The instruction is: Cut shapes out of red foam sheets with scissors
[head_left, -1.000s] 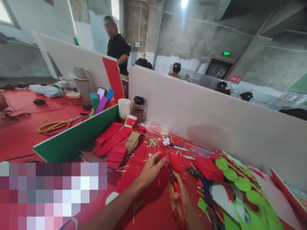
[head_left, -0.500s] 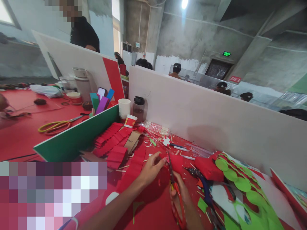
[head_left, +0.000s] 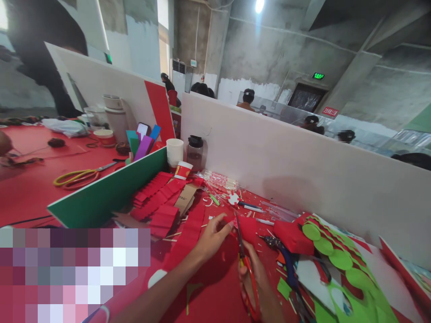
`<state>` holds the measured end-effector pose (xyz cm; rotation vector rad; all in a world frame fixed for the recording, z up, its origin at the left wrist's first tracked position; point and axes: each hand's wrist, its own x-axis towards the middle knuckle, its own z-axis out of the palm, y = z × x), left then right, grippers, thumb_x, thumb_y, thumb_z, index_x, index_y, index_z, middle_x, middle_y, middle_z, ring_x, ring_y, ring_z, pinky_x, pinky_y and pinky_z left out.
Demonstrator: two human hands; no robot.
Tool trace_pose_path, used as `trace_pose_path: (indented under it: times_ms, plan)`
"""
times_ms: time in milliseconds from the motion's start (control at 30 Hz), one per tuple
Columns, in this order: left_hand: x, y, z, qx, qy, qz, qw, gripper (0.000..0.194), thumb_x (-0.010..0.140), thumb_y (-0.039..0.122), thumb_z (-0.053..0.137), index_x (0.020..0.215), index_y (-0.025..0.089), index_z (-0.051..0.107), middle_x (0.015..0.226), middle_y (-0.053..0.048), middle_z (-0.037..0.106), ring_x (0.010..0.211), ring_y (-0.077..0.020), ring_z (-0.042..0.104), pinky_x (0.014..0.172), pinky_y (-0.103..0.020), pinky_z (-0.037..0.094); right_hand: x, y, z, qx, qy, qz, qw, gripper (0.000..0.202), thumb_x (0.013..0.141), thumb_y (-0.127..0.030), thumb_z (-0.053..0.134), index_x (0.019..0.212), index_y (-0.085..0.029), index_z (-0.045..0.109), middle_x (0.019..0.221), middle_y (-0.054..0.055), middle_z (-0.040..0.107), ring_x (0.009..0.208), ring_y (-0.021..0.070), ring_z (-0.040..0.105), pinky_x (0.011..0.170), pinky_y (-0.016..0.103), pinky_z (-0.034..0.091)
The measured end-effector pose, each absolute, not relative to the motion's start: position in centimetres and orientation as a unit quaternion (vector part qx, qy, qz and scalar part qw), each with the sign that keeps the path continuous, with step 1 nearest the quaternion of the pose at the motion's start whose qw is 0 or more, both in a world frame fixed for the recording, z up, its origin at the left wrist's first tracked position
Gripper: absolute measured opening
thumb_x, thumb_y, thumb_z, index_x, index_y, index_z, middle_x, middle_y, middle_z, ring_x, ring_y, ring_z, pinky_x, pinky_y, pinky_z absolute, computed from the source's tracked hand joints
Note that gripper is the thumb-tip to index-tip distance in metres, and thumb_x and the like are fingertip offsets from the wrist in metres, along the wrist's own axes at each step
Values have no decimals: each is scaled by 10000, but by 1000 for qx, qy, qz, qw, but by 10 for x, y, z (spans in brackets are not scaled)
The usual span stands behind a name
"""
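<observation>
My left hand point(head_left: 213, 235) pinches a small red piece point(head_left: 235, 221) with some white on it between thumb and fingers. In my right hand point(head_left: 251, 273) is a pair of scissors point(head_left: 240, 244) with red-orange handles. Its blades point away from me and reach up to the piece at my left fingertips; whether they touch it I cannot tell. A square of red material point(head_left: 249, 229) lies just behind the blades. Further back sits a white disc with red marks point(head_left: 233, 198), beside a dark pen point(head_left: 251, 207).
Red strips point(head_left: 161, 193) lie to the left by a green divider point(head_left: 111, 193). A hot-glue gun point(head_left: 281, 251) and green scalloped cutouts point(head_left: 340, 258) are on the right. A white board point(head_left: 286, 148) stands behind, with a paper cup point(head_left: 183, 170) and bottle point(head_left: 195, 151) before it.
The person in dark clothes behind the left board has moved left and appears larger. Both my hands and the scissors look almost unmoved.
</observation>
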<state>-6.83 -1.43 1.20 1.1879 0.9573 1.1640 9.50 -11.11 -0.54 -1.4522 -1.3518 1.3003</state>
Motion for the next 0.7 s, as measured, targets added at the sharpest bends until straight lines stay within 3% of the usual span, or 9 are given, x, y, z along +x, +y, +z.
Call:
trace_pose_path:
  times_ms: [133,333,567,700]
  plan:
    - [-68,-16,12,499,403,490,590,379,782,549,679,749,180,599,625,41,532,563,-113,451,543,-227,347,95,-106,-14,-581,-524,496,377,305,991,-320,634,1257,-173,621,1240,88,651,1009,229,679,846,416,595]
    - [-69,-17,11,501,402,486,592,447,713,608,749,779,184,623,627,37,540,574,-120,476,538,-222,365,91,-100,-25,-593,-518,484,383,313,995,-328,627,1273,-186,615,1244,87,650,1011,230,680,849,414,595]
    - [-72,-20,21,550,333,463,610,416,797,568,689,683,189,559,630,37,509,595,-117,443,575,-222,363,99,-107,-19,-595,-518,473,392,331,988,-319,637,1286,-178,608,1289,98,633,1062,246,666,890,450,580]
    - [-72,-22,19,570,342,450,596,386,897,520,547,711,183,577,676,13,558,646,-137,485,624,-236,376,102,-110,-16,-594,-515,474,395,322,990,-319,632,1282,-182,612,1292,98,632,1061,243,666,892,447,580]
